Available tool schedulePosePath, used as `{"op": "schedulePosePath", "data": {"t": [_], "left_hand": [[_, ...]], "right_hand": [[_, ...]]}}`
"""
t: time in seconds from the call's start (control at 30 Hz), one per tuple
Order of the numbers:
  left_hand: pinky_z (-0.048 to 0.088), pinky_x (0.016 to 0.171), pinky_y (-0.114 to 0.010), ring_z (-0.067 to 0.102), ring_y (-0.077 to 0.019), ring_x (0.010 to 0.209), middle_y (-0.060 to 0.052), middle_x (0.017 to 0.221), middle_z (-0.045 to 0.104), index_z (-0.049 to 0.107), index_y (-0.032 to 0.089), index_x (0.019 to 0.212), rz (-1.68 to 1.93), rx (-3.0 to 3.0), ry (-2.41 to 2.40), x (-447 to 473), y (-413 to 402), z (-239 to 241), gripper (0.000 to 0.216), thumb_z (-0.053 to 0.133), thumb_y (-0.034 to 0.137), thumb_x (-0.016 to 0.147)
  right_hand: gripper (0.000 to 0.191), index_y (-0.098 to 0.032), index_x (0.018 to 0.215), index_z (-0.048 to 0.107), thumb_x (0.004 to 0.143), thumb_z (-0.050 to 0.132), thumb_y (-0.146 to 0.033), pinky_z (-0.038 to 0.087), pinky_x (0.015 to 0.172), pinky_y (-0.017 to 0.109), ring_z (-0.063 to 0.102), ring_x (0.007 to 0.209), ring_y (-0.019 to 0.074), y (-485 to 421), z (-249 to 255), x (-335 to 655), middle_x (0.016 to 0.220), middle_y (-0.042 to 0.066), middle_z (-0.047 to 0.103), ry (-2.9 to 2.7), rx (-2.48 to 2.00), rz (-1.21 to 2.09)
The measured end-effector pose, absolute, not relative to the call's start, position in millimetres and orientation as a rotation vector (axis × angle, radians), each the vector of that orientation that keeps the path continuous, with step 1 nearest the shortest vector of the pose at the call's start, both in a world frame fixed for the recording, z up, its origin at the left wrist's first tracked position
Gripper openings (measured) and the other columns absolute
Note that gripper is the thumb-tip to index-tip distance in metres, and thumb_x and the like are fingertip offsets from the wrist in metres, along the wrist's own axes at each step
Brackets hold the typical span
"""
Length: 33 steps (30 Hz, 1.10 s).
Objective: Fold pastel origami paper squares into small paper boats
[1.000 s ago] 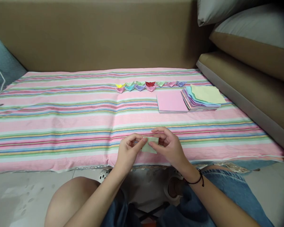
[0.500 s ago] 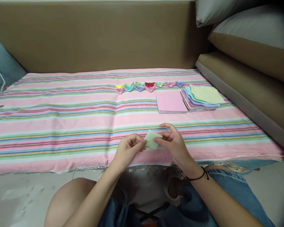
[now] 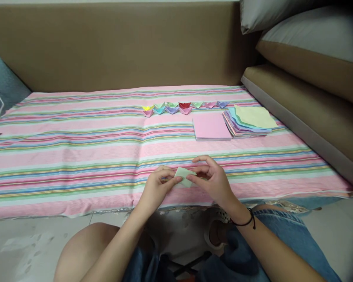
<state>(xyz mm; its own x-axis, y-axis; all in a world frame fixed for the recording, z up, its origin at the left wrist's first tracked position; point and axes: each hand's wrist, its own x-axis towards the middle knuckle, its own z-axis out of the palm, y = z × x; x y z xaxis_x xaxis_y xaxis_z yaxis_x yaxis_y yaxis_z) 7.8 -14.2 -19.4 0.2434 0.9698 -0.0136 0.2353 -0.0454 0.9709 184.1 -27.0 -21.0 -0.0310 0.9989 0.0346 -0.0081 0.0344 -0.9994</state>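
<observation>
Striped sheet (image 3: 76, 156) underneath, your left hand (image 3: 155, 192) and right hand (image 3: 215, 182) pinch the paper (image 3: 182, 177) at opposite ends, steadying it.

Right hand (image 3: 214, 182) partly hides the green paper (image 3: 182, 176).

The single view comes from a camera worn on the person's head. It looks forward and down, over the bare knee (image 3: 85, 250), onto the striped cloth (image 3: 76, 156). The left hand (image 3: 157, 190) and the right hand (image 3: 213, 180) are close, low in the centre. The sofa back (image 3: 120, 43) lies farthest.
</observation>
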Motion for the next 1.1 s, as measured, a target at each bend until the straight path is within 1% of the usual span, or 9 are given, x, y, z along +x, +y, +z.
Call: {"op": "schedulePosePath", "data": {"t": [0.07, 0.17, 0.33, 0.4, 0.47, 0.53, 0.67, 0.87, 1.1], "left_hand": [[0.039, 0.063, -0.025, 0.053, -0.0161, 0.072, -0.003, 0.074, 0.061, 0.069, 0.017, 0.068, 0.926, 1.449, 1.176, 7.2, -13.6, -20.1, 0.017, 0.069, 0.034, 0.07], [0.036, 0.056, -0.024, 0.048, -0.0121, 0.057, 0.0, 0.06, 0.057, 0.068, 0.016, 0.069, 0.853, 1.312, 1.13, 7.4, -13.8, -21.0, 0.022, 0.068, 0.037, 0.071], [0.036, 0.054, -0.023, 0.047, -0.0109, 0.055, 0.001, 0.056, 0.055, 0.065, 0.015, 0.067, 0.839, 1.329, 1.088, 10.0, -15.0, -20.6, 0.023, 0.066, 0.037, 0.073], [0.04, 0.058, -0.023, 0.05, -0.0119, 0.062, 0.0, 0.066, 0.057, 0.066, 0.016, 0.08, 0.888, 1.389, 1.111, 11.8, -16.1, -19.6, 0.018, 0.066, 0.033, 0.074], [0.043, 0.063, -0.023, 0.053, -0.0124, 0.07, 0.0, 0.08, 0.059, 0.063, 0.02, 0.098, 0.994, 1.454, 1.134, 13.5, -17.7, -18.5, 0.027, 0.068, 0.027, 0.073], [0.043, 0.062, -0.022, 0.052, -0.0111, 0.067, 0.001, 0.078, 0.057, 0.062, 0.022, 0.103, 1.076, 1.52, 1.145, 14.6, -19.4, -17.6, 0.032, 0.07, 0.024, 0.072], [0.037, 0.049, -0.021, 0.042, -0.0085, 0.05, 0.005, 0.054, 0.047, 0.068, 0.019, 0.084, 1.068, 1.498, 1.169, 14.7, -20.9, -15.8, 0.015, 0.07, 0.027, 0.071], [0.046, 0.056, -0.023, 0.058, -0.0129, 0.06, -0.001, 0.064, 0.064, 0.067, 0.016, 0.083, 1.021, 1.195, 1.083, 13.8, -18.4, -13.8, 0.026, 0.076, 0.031, 0.063], [0.046, 0.054, -0.021, 0.058, -0.011, 0.055, -0.001, 0.06, 0.066, 0.069, 0.014, 0.069, 1.014, 1.082, 1.107, 12.3, -18.7, -13.9, 0.021, 0.078, 0.03, 0.06]], "right_hand": [[0.036, -0.021, 0.098, 0.059, 0.066, 0.075, -0.029, 0.052, 0.059, 0.027, 0.065, 0.064, 0.0162, -25.8, -21.1, 184.8, 0.072, 0.002, 0.07, -1.197, -1.136, 1.277], [0.021, -0.019, 0.081, 0.068, 0.066, 0.075, -0.031, 0.054, 0.06, 0.028, 0.066, 0.066, 0.0166, -23.9, -21.4, 186.1, 0.072, 0.003, 0.071, -1.122, -1.097, 1.319], [0.014, -0.019, 0.072, 0.07, 0.065, 0.075, -0.03, 0.055, 0.058, 0.027, 0.065, 0.061, 0.0157, -23.4, -23.2, 187.5, 0.069, 0.002, 0.071, -1.103, -1.099, 1.282], [0.013, -0.019, 0.072, 0.07, 0.065, 0.075, -0.029, 0.055, 0.057, 0.027, 0.065, 0.061, 0.016, -23.9, -23.3, 187.6, 0.068, 0.002, 0.07, -1.151, -1.12, 1.225], [0.012, -0.019, 0.072, 0.07, 0.066, 0.074, -0.029, 0.054, 0.057, 0.027, 0.065, 0.062, 0.0165, -24.4, -22.8, 187.2, 0.068, 0.003, 0.07, -1.225, -1.147, 1.144], [0.012, -0.018, 0.073, 0.07, 0.067, 0.073, -0.028, 0.054, 0.058, 0.028, 0.065, 0.063, 0.0171, -24.9, -21.8, 186.5, 0.068, 0.003, 0.07, -1.293, -1.163, 1.077], [0.011, -0.019, 0.072, 0.07, 0.068, 0.072, -0.029, 0.053, 0.057, 0.028, 0.065, 0.063, 0.0172, -25.4, -19.5, 185.4, 0.068, 0.003, 0.07, -1.339, -1.146, 1.076], [0.011, -0.02, 0.069, 0.069, 0.069, 0.072, -0.03, 0.051, 0.054, 0.028, 0.063, 0.059, 0.0168, -24.9, -19.3, 186.6, 0.065, 0.002, 0.068, -1.337, -1.148, 1.119], [0.013, -0.019, 0.066, 0.068, 0.067, 0.074, -0.03, 0.049, 0.052, 0.027, 0.06, 0.056, 0.0149, -24.1, -21.7, 187.5, 0.062, 0.002, 0.066, -1.322, -1.144, 1.162]]}}
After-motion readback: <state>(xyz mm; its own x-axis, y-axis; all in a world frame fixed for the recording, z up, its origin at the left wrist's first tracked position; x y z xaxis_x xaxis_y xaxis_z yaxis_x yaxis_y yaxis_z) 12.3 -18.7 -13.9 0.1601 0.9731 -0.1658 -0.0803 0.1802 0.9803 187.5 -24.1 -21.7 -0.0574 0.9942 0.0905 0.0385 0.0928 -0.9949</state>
